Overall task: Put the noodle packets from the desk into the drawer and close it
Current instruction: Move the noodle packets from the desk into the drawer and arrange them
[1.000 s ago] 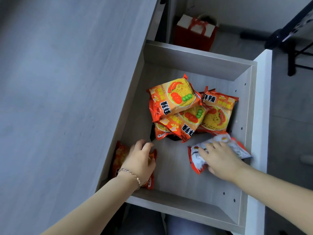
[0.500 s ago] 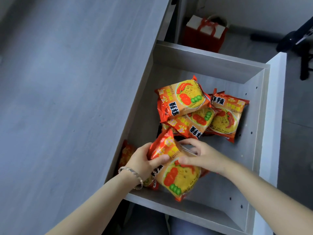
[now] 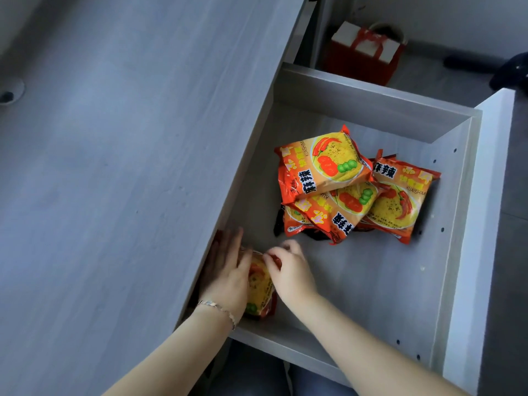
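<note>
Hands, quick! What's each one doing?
Left hand: open, flat on the noodle packet.
Right hand: fingers pinching that packet's top edge.

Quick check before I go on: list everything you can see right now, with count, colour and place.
desk: one, grey wood grain, left half of the view; no packets visible on it.
drawer: one, pale grey, pulled open to the right of the desk.
piled noodle packets: at least three visible, orange and yellow, heaped at the far middle of the drawer.
near noodle packet: one, orange and yellow, near left corner of the drawer, between the hands.
gift bag: one, red with white, on the floor beyond the drawer.
bracelet: one, silvery, left wrist.
left hand: resting on the near noodle packet's left side.
right hand: fingers touching the same packet's top edge.
</note>
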Available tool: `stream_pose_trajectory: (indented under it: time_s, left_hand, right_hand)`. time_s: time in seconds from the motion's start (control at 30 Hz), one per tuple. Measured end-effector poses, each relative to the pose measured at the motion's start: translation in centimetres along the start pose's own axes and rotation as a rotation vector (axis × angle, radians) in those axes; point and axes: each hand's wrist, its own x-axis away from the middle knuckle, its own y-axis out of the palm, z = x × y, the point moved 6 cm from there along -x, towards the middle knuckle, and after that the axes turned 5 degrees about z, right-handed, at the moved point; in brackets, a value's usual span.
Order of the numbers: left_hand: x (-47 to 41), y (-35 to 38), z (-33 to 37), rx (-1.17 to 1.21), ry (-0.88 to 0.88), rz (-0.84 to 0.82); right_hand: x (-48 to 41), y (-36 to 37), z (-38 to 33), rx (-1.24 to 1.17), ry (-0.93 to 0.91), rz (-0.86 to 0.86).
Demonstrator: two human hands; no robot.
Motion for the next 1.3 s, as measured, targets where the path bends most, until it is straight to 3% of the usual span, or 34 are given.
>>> stream_pose_trajectory:
  time_s: [0.07,0.17,0.37,0.5,0.57,0.67,0.73,0.77,0.9,0.97,1.07,1.17,1.3]
  left_hand:
    - [-0.9,0.4,-0.1,-0.074,0.053,-0.06]
    - [-1.7,1.3,-0.3,-0.143,0.032,-0.295]
    - [-2.6,1.6,0.1,-0.239,-0.021,-0.422]
    - [-3.2,1.6,0.4,-0.243,-0.036,-0.507]
    - [-3.6,1.6,0.7,-0.221,-0.052,-0.542]
    - [-3.9,1.3,1.2,-0.183,-0.066,-0.516]
    - [-4.2,0.7,1.6,-0.074,-0.104,-0.457]
    - [-4.3,0.3,1.8,0.006,-0.139,-0.425]
    - [-5.1,-2.4,2.8,0.233,-0.188,-0.251]
    - [-5.5,-4.0,3.3,0.389,-0.208,-0.112]
    - [-6.5,-6.0,4.2,0.824,-0.272,0.021]
    - [-7.2,-6.9,5.0,1.17,-0.378,-0.015]
    - [-6.9,-7.1,5.4,1.266,-0.296,-0.083]
  right_hand:
    - [-0.1,-0.1,0.2,0.053,-0.03,0.0]
    - [-0.4,0.0,1.1,0.017,0.015,-0.097]
    - [-1.3,0.3,1.9,0.06,0.208,-0.219]
    - [-0.1,-1.6,-1.1,0.308,0.13,-0.433]
    - [-0.6,-5.2,-4.2,0.261,0.019,-0.358]
    - [-2.9,-13.2,-8.6,0.094,-0.17,0.112]
    - [-5.2,-17.4,-8.7,0.194,-0.159,0.404]
    - [-6.5,-18.4,-8.1,0.273,-0.08,0.441]
    - [-11.1,-17.4,-4.2,0.343,0.21,0.16]
    - [-11.5,-16.9,-3.4,0.198,0.233,0.171]
    - [-10.3,-17.2,-3.2,-0.04,0.183,0.255]
    - [-7.4,-16.6,-3.1,-0.313,0.109,0.179]
    - [-2.8,-14.7,-1.7,-0.537,0.04,-0.005]
